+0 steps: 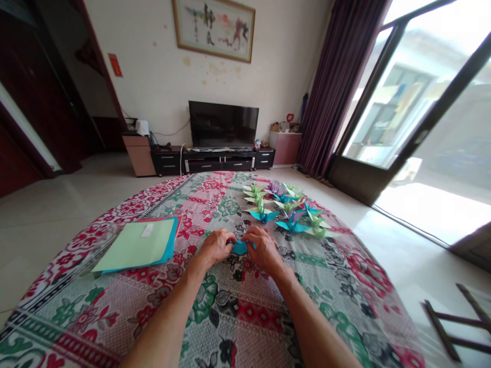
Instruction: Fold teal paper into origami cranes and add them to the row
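Observation:
Between my hands, over the middle of the table, is a small folded piece of blue paper. My left hand pinches its left end with thumb and fingers. At its right end, my right hand is closed on the same piece. Both hands rest low, near the cloth. Just beyond them, to the right, stand several folded paper cranes in rows, such as a blue one and a green one. A stack of paper sheets, light green on top with blue and pink beneath, lies left of my hands.
A flowered cloth covers the round table. Past the far edge are a television and a low black cabinet. A wooden stool or chair frame is on the floor at the lower right, near the glass doors.

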Action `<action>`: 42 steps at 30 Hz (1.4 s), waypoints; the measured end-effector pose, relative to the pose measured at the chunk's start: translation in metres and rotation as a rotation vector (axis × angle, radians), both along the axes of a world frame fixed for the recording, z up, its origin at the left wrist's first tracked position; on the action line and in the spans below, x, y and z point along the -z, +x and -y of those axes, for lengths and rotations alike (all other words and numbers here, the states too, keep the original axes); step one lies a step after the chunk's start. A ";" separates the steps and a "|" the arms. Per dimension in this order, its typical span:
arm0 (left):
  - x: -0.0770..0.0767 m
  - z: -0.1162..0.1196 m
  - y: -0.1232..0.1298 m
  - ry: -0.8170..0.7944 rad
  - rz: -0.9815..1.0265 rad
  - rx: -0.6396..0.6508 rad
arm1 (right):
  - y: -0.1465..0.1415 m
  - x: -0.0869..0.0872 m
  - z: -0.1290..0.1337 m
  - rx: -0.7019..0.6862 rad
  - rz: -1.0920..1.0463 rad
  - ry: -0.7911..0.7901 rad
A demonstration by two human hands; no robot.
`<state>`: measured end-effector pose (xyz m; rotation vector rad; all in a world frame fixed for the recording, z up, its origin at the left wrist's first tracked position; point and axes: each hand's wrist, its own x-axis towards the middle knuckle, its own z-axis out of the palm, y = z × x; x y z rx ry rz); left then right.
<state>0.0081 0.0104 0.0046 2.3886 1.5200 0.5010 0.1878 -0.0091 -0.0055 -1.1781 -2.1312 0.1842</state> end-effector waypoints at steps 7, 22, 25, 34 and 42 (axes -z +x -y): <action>-0.002 0.000 -0.001 -0.045 0.072 -0.007 | 0.003 0.003 0.007 -0.205 -0.037 -0.109; 0.005 -0.012 -0.013 -0.178 0.064 0.091 | 0.007 0.010 0.006 -0.202 -0.062 -0.068; 0.002 -0.010 -0.012 -0.189 0.068 0.069 | 0.005 0.008 0.008 -0.193 -0.064 -0.056; 0.002 -0.010 -0.013 -0.204 0.063 0.046 | -0.007 -0.002 0.009 -0.045 -0.042 -0.063; -0.002 -0.003 -0.006 -0.179 0.054 0.044 | -0.006 0.000 0.006 -0.066 -0.055 -0.072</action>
